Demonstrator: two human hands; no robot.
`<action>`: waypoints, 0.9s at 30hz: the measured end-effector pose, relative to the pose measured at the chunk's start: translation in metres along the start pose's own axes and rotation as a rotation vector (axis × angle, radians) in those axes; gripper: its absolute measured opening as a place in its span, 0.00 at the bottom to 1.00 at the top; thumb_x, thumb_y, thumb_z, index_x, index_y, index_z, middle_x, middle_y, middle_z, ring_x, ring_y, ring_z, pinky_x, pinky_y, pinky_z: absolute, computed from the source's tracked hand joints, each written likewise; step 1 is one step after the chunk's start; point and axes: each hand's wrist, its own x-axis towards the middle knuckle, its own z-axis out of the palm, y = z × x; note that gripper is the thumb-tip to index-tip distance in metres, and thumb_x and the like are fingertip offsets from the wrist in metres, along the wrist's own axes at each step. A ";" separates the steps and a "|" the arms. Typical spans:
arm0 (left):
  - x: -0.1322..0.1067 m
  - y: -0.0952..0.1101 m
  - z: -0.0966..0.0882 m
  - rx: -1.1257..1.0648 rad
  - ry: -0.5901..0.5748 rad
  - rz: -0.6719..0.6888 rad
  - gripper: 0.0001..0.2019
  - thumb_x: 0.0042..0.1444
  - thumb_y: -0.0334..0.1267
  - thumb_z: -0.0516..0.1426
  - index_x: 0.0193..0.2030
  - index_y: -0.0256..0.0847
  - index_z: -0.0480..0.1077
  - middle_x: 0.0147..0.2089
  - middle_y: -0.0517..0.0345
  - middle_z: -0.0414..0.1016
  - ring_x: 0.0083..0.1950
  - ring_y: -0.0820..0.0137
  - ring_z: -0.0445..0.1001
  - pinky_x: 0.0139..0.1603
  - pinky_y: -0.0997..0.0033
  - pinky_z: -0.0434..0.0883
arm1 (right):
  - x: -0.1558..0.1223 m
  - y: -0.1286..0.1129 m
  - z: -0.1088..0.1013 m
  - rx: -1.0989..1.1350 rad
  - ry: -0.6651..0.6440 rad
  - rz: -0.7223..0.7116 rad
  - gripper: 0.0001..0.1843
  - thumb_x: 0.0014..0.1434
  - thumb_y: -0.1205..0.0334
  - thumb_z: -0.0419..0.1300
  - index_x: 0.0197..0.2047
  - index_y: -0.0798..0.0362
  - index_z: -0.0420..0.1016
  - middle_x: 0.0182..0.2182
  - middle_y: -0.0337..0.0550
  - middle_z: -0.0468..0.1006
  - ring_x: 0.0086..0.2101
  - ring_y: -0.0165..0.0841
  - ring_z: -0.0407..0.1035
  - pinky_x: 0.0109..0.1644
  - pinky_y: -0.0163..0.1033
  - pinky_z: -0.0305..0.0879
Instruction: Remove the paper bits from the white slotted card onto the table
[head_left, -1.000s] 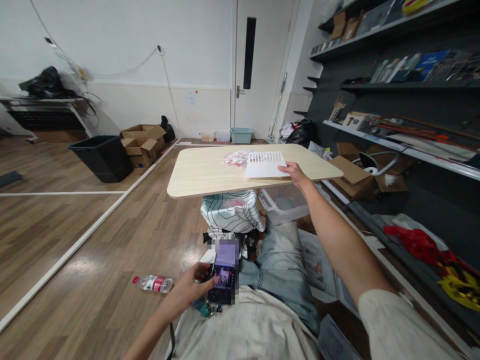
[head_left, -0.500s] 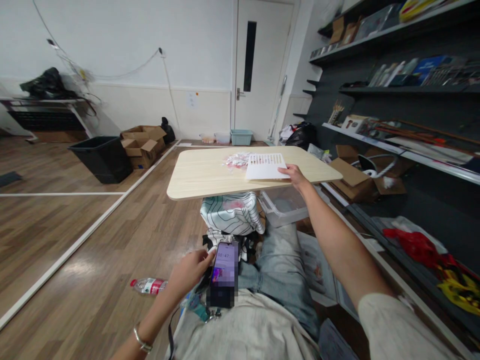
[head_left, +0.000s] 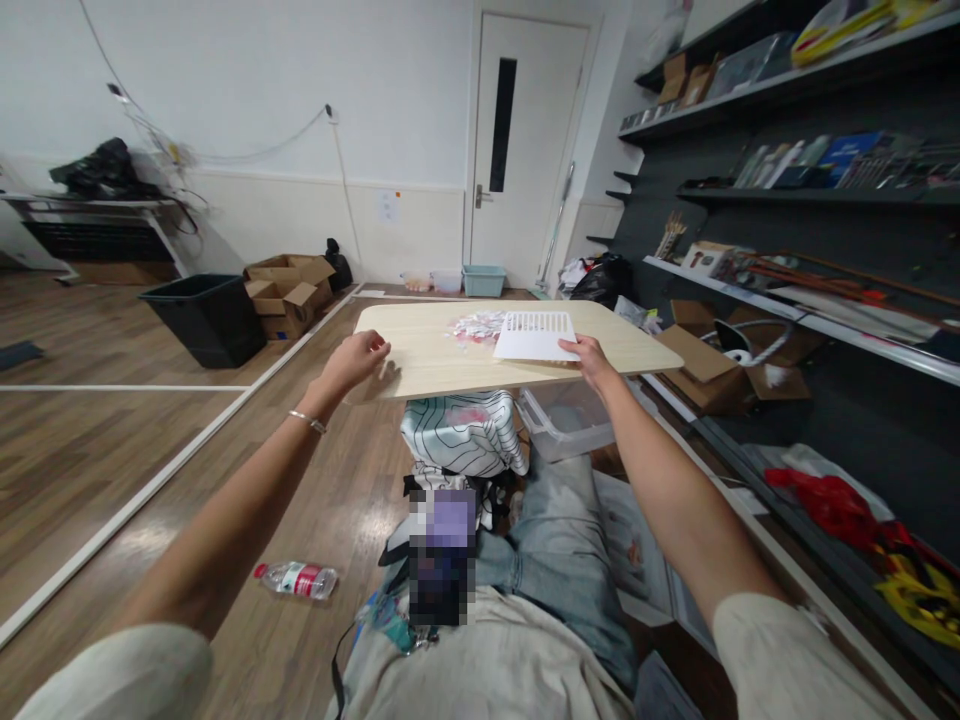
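Observation:
My right hand [head_left: 587, 358] grips the near right corner of a white sheet [head_left: 532, 340], which has a row of narrow slots along its far edge. The sheet is over the pale wooden tabletop [head_left: 420, 370]. Beside its left edge lies a heap of small white and pinkish pieces [head_left: 476, 327], too small to name. My left hand [head_left: 358, 362] hovers by the tabletop's left edge, fingers loosely bent, with nothing visible in them. A phone [head_left: 448, 540], partly blurred out, rests on my lap.
Below the tabletop are a patterned fabric-covered box [head_left: 461, 435] and a clear plastic bin [head_left: 566, 425]. A water bottle [head_left: 296, 580] lies on the floor at left. A black bin [head_left: 202, 320] stands farther off. Loaded shelves [head_left: 817, 195] line the right side.
My left hand has left the phone and moved up and forward to the tabletop's left edge. My right hand keeps its grip on the white sheet, nearly still.

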 end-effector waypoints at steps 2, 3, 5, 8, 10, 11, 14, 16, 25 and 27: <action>0.017 -0.001 0.017 0.066 -0.060 0.006 0.19 0.63 0.47 0.50 0.46 0.36 0.77 0.45 0.43 0.82 0.44 0.59 0.78 0.44 0.65 0.71 | 0.000 0.000 0.000 0.004 0.008 0.006 0.14 0.44 0.60 0.73 0.36 0.55 0.83 0.35 0.45 0.86 0.40 0.41 0.80 0.42 0.42 0.78; 0.020 -0.001 0.024 0.094 -0.044 0.044 0.20 0.64 0.46 0.49 0.48 0.36 0.77 0.49 0.41 0.81 0.48 0.58 0.78 0.48 0.64 0.72 | 0.000 0.000 0.000 0.006 0.012 0.008 0.14 0.44 0.61 0.73 0.37 0.55 0.83 0.35 0.45 0.86 0.39 0.41 0.80 0.41 0.42 0.78; 0.018 0.002 0.036 0.140 -0.037 0.129 0.21 0.65 0.45 0.48 0.51 0.38 0.77 0.55 0.41 0.78 0.55 0.56 0.76 0.55 0.61 0.71 | 0.000 0.001 0.000 0.011 0.020 0.007 0.15 0.45 0.61 0.72 0.38 0.55 0.82 0.35 0.45 0.86 0.38 0.41 0.80 0.39 0.42 0.78; 0.012 0.003 0.045 0.170 -0.038 0.139 0.21 0.66 0.46 0.47 0.52 0.39 0.76 0.58 0.41 0.76 0.59 0.54 0.74 0.60 0.58 0.69 | 0.000 0.001 -0.001 0.021 0.028 -0.003 0.15 0.45 0.60 0.73 0.38 0.54 0.82 0.34 0.44 0.86 0.38 0.41 0.80 0.39 0.42 0.78; 0.011 0.001 0.046 0.181 -0.045 0.108 0.21 0.65 0.47 0.48 0.53 0.40 0.76 0.58 0.41 0.76 0.59 0.53 0.73 0.60 0.57 0.69 | 0.000 0.000 -0.002 0.027 0.035 -0.007 0.15 0.45 0.60 0.73 0.38 0.54 0.81 0.34 0.44 0.86 0.38 0.41 0.80 0.41 0.43 0.79; 0.012 0.000 0.046 0.184 -0.047 0.099 0.21 0.65 0.47 0.48 0.53 0.40 0.76 0.58 0.41 0.76 0.60 0.52 0.72 0.60 0.57 0.69 | 0.000 0.001 -0.002 0.030 0.039 -0.008 0.15 0.45 0.60 0.73 0.38 0.54 0.81 0.34 0.44 0.86 0.39 0.41 0.80 0.42 0.44 0.79; 0.014 -0.003 0.046 0.182 -0.051 0.090 0.21 0.66 0.48 0.48 0.54 0.41 0.75 0.60 0.42 0.75 0.61 0.51 0.72 0.61 0.55 0.68 | 0.001 0.002 -0.001 0.031 0.068 -0.031 0.16 0.45 0.59 0.73 0.38 0.54 0.81 0.35 0.44 0.86 0.41 0.42 0.80 0.46 0.46 0.79; 0.014 -0.002 0.047 0.172 -0.051 0.076 0.22 0.66 0.49 0.47 0.55 0.42 0.74 0.62 0.43 0.74 0.62 0.51 0.71 0.61 0.55 0.68 | 0.002 0.004 0.000 0.029 0.094 -0.051 0.16 0.46 0.58 0.73 0.39 0.53 0.81 0.37 0.44 0.86 0.43 0.43 0.80 0.49 0.47 0.79; 0.012 0.001 0.050 0.159 -0.057 0.032 0.23 0.67 0.50 0.46 0.60 0.44 0.71 0.67 0.46 0.72 0.69 0.53 0.67 0.68 0.52 0.62 | 0.008 0.008 -0.001 0.069 0.185 -0.027 0.12 0.53 0.60 0.73 0.39 0.52 0.79 0.39 0.40 0.84 0.39 0.33 0.78 0.32 0.33 0.81; 0.012 0.001 0.050 0.154 -0.056 0.027 0.23 0.67 0.51 0.46 0.60 0.45 0.71 0.68 0.46 0.71 0.69 0.53 0.67 0.68 0.52 0.62 | 0.007 0.007 -0.001 0.075 0.188 -0.024 0.12 0.53 0.60 0.73 0.39 0.52 0.79 0.38 0.40 0.84 0.38 0.32 0.78 0.32 0.32 0.80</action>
